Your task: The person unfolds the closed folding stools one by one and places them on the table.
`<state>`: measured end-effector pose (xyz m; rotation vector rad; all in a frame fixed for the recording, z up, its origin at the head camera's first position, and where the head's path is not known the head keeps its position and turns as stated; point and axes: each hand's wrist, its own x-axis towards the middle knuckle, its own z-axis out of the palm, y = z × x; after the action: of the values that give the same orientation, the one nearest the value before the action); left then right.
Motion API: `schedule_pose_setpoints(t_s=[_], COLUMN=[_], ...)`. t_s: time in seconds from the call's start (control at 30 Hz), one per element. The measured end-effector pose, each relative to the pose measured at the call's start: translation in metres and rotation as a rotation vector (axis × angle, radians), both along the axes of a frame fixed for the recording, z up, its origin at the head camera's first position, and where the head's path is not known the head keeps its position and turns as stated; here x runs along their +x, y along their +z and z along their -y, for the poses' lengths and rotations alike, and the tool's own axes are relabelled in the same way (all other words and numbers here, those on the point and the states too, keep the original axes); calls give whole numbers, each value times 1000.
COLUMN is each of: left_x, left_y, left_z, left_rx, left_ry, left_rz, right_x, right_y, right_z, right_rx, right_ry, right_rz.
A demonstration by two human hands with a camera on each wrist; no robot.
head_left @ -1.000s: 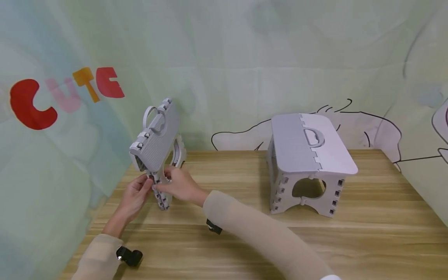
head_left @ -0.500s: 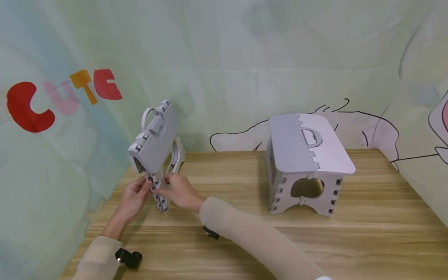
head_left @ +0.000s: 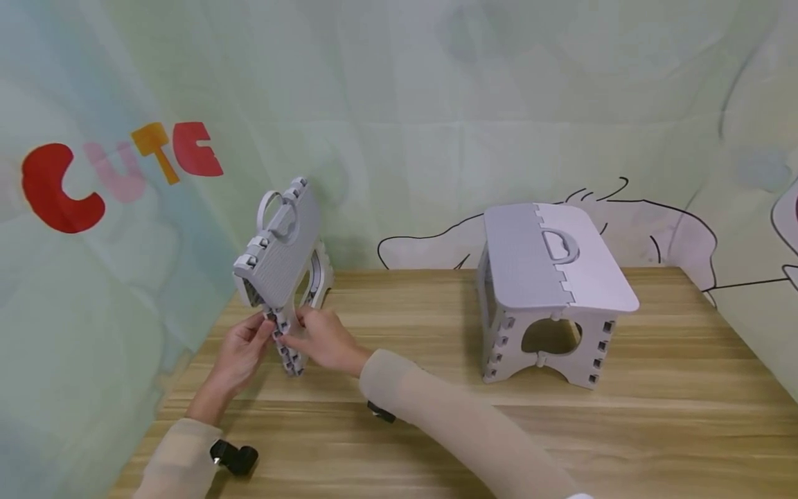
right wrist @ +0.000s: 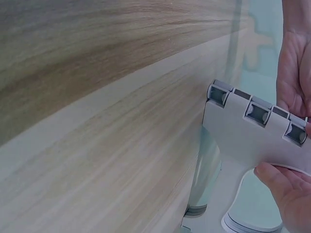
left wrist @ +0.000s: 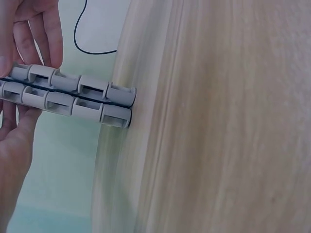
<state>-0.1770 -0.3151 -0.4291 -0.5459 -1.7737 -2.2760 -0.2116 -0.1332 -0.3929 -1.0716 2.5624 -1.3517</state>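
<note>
A grey-white plastic folding stool (head_left: pixel 293 242) stands mostly folded at the far left of the table, its seat halves hanging down from the top ridge and its handle loop (head_left: pixel 268 211) sticking up. My left hand (head_left: pixel 235 353) pinches the near hinged leg edge from the left, below the seat. From the right, my right hand (head_left: pixel 327 341) grips the same leg panel, with fingers at its cut-out. Close up in the left wrist view, the two rows of hinge knuckles (left wrist: pixel 68 92) lie side by side between the hands. The leg panel (right wrist: pixel 243 126) fills the right wrist view's right side.
A second folding stool (head_left: pixel 598 263), unfolded with a flat seat, stands on the right of the wooden table (head_left: pixel 399 430). Behind and to the left hangs a printed cloth (head_left: pixel 374 138) with coloured letters. Black cameras (head_left: pixel 233 457) are strapped to the wrists.
The head view shifts slightly. Both hands keep hold of the near leg of the folded stool, which stays in about the same pose; the unfolded stool has not moved.
</note>
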Motion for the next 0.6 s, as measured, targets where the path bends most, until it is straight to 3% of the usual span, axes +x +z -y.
schedule_pose_setpoints(t_s=[0.43,0.6], left_x=[-2,0], left_y=[-4,-4], left_z=[2,4], left_rx=[56,58], left_ry=[-28,0], left_rz=[-33,-37], right_x=[-1,-1], right_y=[3,4], right_z=[-3,-5], right_rx=[55,83], right_ry=[14,9], right_rz=[-25,-39])
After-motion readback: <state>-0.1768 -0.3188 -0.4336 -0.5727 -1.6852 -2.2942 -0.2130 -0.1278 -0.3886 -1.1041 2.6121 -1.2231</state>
